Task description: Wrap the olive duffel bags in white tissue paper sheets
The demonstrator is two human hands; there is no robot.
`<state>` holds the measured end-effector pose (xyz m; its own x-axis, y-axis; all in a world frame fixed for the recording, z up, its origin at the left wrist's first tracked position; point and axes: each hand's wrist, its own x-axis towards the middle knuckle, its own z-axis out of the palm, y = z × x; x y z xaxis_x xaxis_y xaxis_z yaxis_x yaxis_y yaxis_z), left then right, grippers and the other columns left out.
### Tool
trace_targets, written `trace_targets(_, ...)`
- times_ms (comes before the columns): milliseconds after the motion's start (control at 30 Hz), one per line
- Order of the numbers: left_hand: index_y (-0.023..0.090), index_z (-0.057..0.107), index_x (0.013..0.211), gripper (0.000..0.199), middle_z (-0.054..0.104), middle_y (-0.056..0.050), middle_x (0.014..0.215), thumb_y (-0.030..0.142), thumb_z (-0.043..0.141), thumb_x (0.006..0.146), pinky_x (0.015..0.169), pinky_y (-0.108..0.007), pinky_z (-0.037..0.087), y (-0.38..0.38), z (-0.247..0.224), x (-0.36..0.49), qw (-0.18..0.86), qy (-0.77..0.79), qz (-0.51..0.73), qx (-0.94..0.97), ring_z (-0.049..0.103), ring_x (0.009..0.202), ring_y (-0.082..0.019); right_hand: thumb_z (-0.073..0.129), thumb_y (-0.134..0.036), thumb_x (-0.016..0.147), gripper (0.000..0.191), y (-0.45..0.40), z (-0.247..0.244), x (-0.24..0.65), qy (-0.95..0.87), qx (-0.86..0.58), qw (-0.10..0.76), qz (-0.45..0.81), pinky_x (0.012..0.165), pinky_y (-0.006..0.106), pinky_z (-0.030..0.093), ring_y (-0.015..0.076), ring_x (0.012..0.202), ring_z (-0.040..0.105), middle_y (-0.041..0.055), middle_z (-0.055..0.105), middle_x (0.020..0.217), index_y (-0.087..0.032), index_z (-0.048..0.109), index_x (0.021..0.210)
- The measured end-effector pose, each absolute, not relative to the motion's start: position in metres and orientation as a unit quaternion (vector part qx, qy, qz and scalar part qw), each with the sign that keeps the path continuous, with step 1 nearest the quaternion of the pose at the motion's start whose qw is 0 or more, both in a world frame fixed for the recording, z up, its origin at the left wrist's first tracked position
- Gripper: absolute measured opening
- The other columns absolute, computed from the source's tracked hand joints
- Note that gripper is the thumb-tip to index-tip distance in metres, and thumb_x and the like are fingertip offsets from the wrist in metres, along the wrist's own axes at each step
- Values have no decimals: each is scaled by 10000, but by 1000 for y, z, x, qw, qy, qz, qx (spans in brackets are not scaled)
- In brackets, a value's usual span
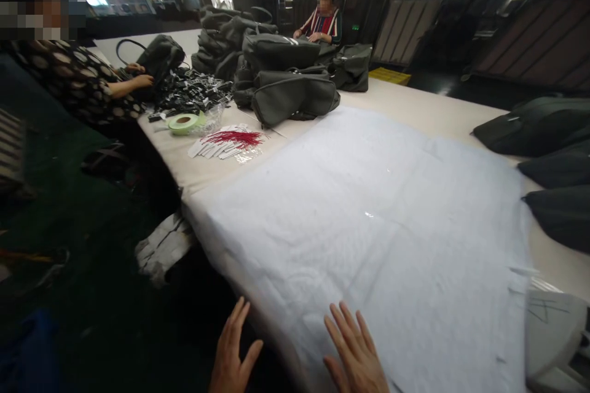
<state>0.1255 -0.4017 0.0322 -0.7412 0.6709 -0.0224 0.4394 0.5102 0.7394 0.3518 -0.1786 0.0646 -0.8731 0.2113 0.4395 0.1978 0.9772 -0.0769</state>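
Note:
A large white sheet (pixel 350 221), slightly wrinkled, lies over the near part of the table and droops over its left edge. My right hand (pixel 357 356) is above the sheet's near end with its fingers spread; whether it touches the sheet I cannot tell. By the table's edge, my left hand (pixel 235 350) has its thumb apart from the fingers and holds nothing. Further up, to the left of the sheet, white tags with red strings (pixel 230 141) lie in a fanned bunch.
Dark grey bags (pixel 295 95) are piled on the far table, and more bags (pixel 544 126) lie at the right. Left are a tape roll (pixel 185 123) and a heap of black pieces (pixel 193 92). One person handles a bag at the left; another is behind the pile.

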Motion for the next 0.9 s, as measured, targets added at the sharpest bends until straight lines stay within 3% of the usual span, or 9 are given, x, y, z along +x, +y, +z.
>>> trace_targets(67,228,378,1421,602,280,-100,1574,397,592,884,1191,-480,210,-407,23,120,308,825,473,32,227,1457,-270,578,-333,869,564,-199,59,344,-971,-99,215,-9,1187,479,146,296,1417,304,92,479,1455,-141,474,1388)
trace_targets(133,204,379,1403,608,270,-162,1567,481,564,895,1129,-557,298,-400,17,112,428,734,498,-171,252,1442,-326,574,-345,873,583,-209,55,339,-973,-125,195,-22,1196,478,116,293,1421,298,94,448,1479,-133,459,1403)
trace_targets(200,191,427,1353,581,359,-220,1506,567,491,915,978,-623,438,-387,12,105,499,670,496,-238,389,1360,-393,564,-347,886,592,-216,52,337,-971,-160,174,-29,1203,469,106,281,1421,301,91,423,1497,-129,434,1421)
trace_targets(267,194,484,1275,494,479,-214,1417,559,438,946,875,-575,520,-376,8,101,537,627,508,-247,530,1244,-373,544,-341,905,580,-221,49,337,-968,-191,158,-34,1207,461,103,262,1422,304,79,420,1500,-138,415,1433)
trace_targets(400,227,529,1134,263,628,-103,1225,431,482,974,831,-388,555,-374,4,99,551,568,551,-265,662,1013,-216,505,-349,937,562,-230,45,338,-963,-227,141,-45,1209,444,112,232,1417,317,73,441,1487,-145,384,1447)
trace_targets(500,217,561,1004,170,681,-45,973,362,602,927,758,-306,557,-384,9,102,549,540,580,-265,677,823,-159,482,-356,952,566,-234,42,337,-962,-233,131,-48,1204,441,123,228,1407,336,84,450,1480,-141,357,1460)
trace_targets(733,149,605,883,180,683,-23,745,214,755,808,472,-200,499,-390,28,106,567,514,601,-232,649,592,-133,449,-383,968,584,-242,38,331,-955,-261,132,-41,1173,451,193,236,1379,382,101,468,1465,-148,305,1483)
trace_targets(900,120,625,885,192,672,-25,653,168,775,776,404,-182,474,-388,40,106,580,523,590,-205,633,522,-135,470,-376,961,561,-251,44,329,-947,-278,158,-38,1137,462,260,252,1348,421,119,490,1441,-135,350,1453)
